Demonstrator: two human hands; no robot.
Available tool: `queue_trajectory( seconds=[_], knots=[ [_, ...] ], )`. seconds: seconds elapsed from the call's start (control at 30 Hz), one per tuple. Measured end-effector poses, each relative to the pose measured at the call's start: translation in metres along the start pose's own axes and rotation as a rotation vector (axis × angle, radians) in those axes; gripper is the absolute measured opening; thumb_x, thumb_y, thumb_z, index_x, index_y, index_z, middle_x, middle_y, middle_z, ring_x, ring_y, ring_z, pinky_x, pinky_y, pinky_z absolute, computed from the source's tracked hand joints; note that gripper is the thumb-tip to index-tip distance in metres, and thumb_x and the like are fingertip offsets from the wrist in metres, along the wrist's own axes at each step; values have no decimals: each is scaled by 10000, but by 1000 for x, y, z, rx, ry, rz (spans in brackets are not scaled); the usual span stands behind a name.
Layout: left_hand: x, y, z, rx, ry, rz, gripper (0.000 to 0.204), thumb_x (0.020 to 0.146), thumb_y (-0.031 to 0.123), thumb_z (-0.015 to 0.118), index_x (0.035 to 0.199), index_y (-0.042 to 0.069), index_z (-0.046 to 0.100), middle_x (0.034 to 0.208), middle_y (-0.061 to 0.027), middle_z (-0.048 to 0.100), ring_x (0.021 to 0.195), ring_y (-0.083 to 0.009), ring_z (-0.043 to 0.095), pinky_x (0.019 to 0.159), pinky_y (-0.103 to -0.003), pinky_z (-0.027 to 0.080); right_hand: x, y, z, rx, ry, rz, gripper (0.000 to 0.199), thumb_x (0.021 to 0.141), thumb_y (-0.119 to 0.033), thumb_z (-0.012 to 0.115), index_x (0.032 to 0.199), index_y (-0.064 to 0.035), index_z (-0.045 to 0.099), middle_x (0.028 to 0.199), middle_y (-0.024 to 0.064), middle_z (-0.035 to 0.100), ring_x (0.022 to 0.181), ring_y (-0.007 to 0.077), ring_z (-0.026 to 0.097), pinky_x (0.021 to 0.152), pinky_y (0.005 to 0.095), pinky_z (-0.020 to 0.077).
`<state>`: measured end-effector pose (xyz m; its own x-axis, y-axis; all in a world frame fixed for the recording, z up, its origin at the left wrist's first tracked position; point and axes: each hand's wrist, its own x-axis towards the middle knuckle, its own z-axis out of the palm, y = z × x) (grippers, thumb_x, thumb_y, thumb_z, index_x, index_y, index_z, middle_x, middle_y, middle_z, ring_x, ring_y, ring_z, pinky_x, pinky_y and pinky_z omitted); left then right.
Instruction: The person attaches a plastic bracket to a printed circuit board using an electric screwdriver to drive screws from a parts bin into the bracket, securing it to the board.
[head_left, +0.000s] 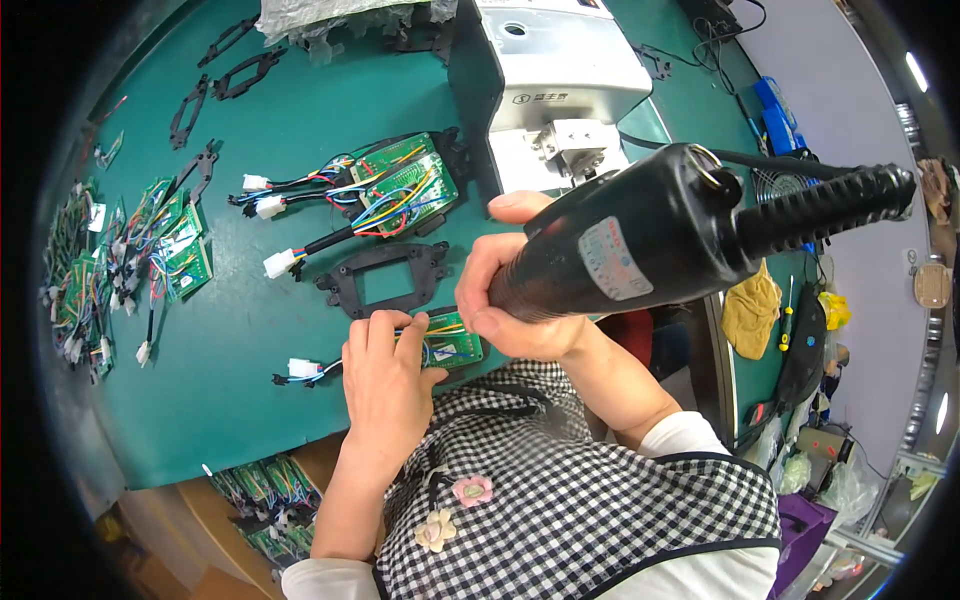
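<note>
My right hand [528, 335] is wrapped round a thick black electric screwdriver [660, 240], whose ribbed cable end points right; its tip is hidden. My left hand [385, 380] has its fingers bent down over a green circuit board [458, 345] near the table's front edge. Coloured wires run across that board, and a white connector [302, 368] sticks out left of my fingers. Just beyond lies an empty black plastic frame [345, 288]. Farther back, wired green boards [418, 180] rest with their white plugs toward the left.
A silver and white machine [570, 70] stands at the back. Many wired boards [180, 250] lie piled at the left, with black frames [247, 73] behind. A yellow cloth [751, 312] and a screwdriver [787, 318] lie at right. More boards [270, 495] sit in a box below the table.
</note>
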<state>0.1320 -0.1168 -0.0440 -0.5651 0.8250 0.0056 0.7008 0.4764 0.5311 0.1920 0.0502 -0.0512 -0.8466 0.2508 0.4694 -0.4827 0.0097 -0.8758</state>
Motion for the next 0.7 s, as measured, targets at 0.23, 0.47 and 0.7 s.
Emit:
queue_trajectory(
  seconds=[0.23, 0.47, 0.7],
  knots=[
    [-10, -2, -2, -15, 75, 59, 516, 548, 34, 719, 1031, -21, 547, 973, -105, 487, 904, -280, 454, 757, -373, 378, 7, -10, 20, 96, 276, 33, 353, 647, -5, 634, 969, 41, 499, 803, 49, 547, 718, 112, 517, 682, 255, 427],
    [-9, 1, 3, -5, 86, 16, 531, 539, 28, 721, 1039, -19, 547, 972, -104, 492, 892, -274, 462, 752, -367, 378, 17, -2, 14, -61, 72, -160, 768, 643, 84, 596, 1290, 70, 182, 1216, 180, 390, 564, 108, 515, 475, 213, 385],
    [-5, -4, 5, -41, 57, 39, 515, 542, 46, 724, 1025, -19, 556, 958, -92, 492, 870, -265, 461, 739, -356, 375, 22, -6, 11, -340, -61, -68, 691, 584, -66, 681, 1189, 51, 369, 836, 133, 603, 691, 177, 596, 668, 276, 463]
  ],
)
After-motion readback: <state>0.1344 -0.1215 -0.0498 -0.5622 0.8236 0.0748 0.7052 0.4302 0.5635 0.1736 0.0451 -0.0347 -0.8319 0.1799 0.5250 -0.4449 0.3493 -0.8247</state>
